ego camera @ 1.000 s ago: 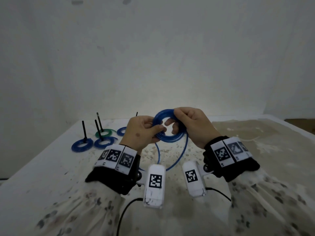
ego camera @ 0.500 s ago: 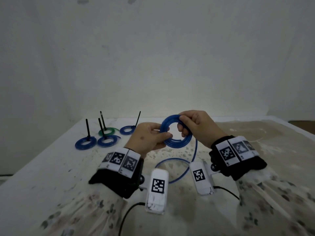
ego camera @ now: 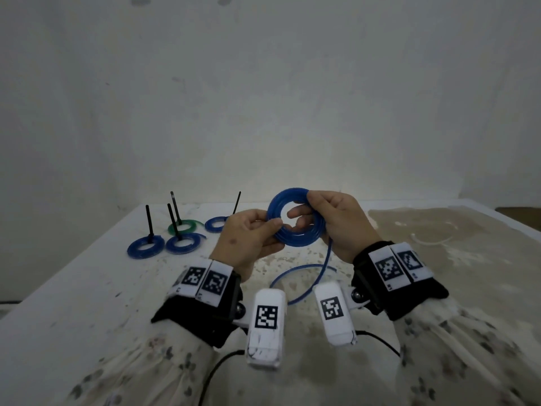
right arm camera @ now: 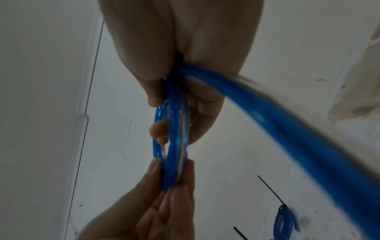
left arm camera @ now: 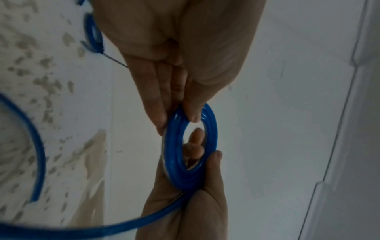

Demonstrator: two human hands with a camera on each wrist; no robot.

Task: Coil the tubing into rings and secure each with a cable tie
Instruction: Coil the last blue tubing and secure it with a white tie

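A coil of blue tubing [ego camera: 295, 244] is held upright above the table between both hands. My left hand [ego camera: 272, 227] pinches its left side with thumb in front and fingers behind. My right hand [ego camera: 304, 206] grips the top right of the coil, thumb through the opening. A loose tail of tubing [ego camera: 323, 262] drops from under the right hand and curves into a loop on the table. In the left wrist view the coil [left arm camera: 212, 129] sits between the left fingertips [left arm camera: 160, 118] and the right hand below. The right wrist view shows the coil [right arm camera: 174, 146] edge-on, with the tail [right arm camera: 287, 129] sweeping right.
Several tied rings lie at the back left with black tie tails standing up: blue rings [ego camera: 145, 246], [ego camera: 183, 243], [ego camera: 216, 224] and a green ring [ego camera: 183, 227]. A white cable tie [ego camera: 430, 241] lies on the stained right part of the table. A wall stands close behind.
The coil has turned a little between my hands, and both hands have shifted grip along it. The hanging tail now lies in a shorter loop on the table.
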